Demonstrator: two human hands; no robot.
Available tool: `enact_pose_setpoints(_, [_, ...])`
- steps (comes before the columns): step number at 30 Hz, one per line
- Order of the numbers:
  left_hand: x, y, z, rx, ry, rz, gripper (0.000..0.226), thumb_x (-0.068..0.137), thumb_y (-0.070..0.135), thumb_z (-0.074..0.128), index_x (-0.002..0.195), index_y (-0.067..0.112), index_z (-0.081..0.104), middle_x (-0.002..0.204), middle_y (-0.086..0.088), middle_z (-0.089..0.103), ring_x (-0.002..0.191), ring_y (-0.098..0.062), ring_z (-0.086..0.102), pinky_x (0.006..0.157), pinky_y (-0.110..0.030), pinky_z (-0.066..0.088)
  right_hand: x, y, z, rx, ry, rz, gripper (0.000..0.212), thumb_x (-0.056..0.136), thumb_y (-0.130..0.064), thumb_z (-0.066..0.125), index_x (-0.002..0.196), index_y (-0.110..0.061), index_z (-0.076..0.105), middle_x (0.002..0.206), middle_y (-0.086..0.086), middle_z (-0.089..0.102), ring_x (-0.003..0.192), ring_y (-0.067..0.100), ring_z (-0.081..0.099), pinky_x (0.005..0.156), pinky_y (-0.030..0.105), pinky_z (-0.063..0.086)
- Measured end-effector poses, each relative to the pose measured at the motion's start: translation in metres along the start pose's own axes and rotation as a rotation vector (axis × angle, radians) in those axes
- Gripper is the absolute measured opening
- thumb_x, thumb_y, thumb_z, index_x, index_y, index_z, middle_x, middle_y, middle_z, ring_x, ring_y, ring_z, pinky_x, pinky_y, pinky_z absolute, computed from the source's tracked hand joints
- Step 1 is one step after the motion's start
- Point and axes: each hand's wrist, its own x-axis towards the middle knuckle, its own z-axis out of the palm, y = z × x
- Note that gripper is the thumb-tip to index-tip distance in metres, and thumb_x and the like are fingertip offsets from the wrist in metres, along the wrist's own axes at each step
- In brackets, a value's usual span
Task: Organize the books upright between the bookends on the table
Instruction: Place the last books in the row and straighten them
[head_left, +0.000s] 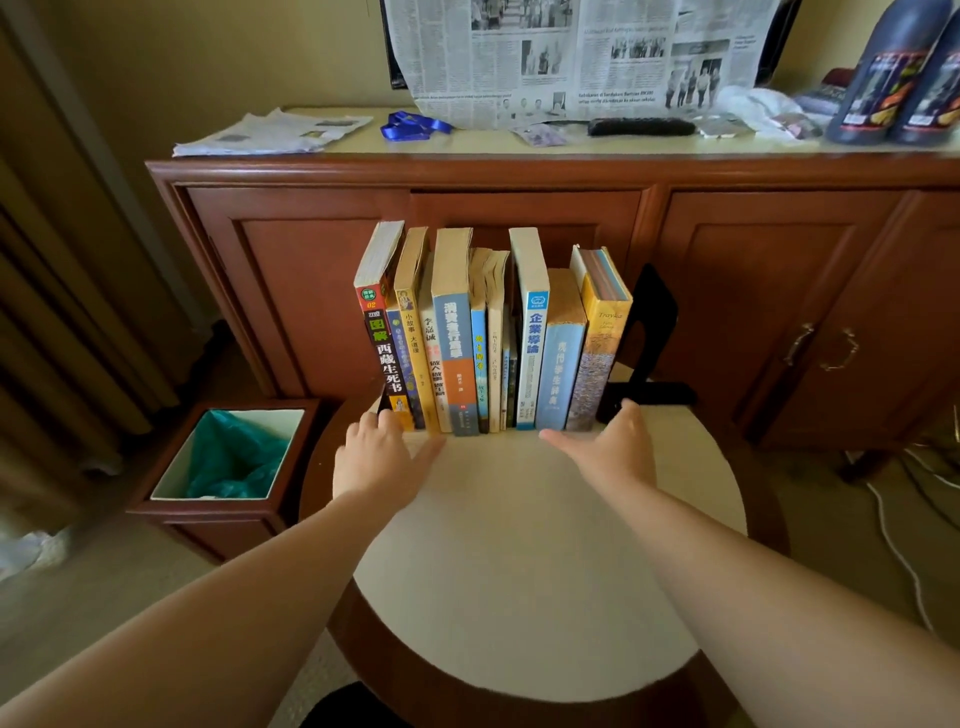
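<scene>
Now the books (483, 343) stand upright, spines facing the camera, both left hand (376, 454) and right hand (613, 449) spread flat.

You see a black bookend (649, 332), a black-and-red book spine (383, 353), a blue-and-orange spine (460, 364), a cream tabletop (519, 545) and a bin's teal liner (239, 457).
</scene>
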Motion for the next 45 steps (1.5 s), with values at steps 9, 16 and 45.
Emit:
enact_pose_setpoints(9, [0.016, -0.011, -0.007, 0.414, -0.003, 0.924, 0.062, 0.107, 0.059, 0.037, 0.155, 0.023, 0.05, 0.159, 0.001, 0.049, 0.153, -0.021, 0.036, 0.128, -0.037, 0.011, -0.041, 0.03, 0.029, -0.475, -0.026, -0.306, 0.094, 0.084, -0.085, 0.04, 0.145, -0.014, 0.052, 0.159, 0.009, 0.043, 0.149, 0.028, 0.033, 0.123, 0.042, 0.029])
enact_pose_setpoints(16, [0.057, -0.014, -0.014, 0.897, -0.054, 1.195, 0.065, 0.109, 0.056, 0.004, 0.163, 0.023, -0.009, 0.173, 0.002, -0.013, 0.15, -0.018, -0.034, 0.116, -0.04, -0.035, -0.036, 0.028, 0.034, -0.59, 0.02, -0.317, 0.092, 0.088, -0.084, 0.038, 0.148, -0.015, 0.05, 0.159, 0.01, 0.042, 0.149, 0.029, 0.032, 0.123, 0.043, 0.028])
enact_pose_setpoints(45, [0.098, -0.011, 0.005, 0.947, 0.172, 1.406, 0.085, 0.101, 0.068, -0.009, 0.164, 0.013, -0.011, 0.171, -0.004, -0.015, 0.156, -0.022, -0.027, 0.125, -0.047, -0.022, -0.029, 0.035, 0.044, -0.65, 0.038, -0.339, 0.098, 0.087, -0.087, 0.014, 0.134, -0.014, 0.058, 0.143, 0.013, 0.054, 0.138, 0.033, 0.043, 0.115, 0.047, 0.036])
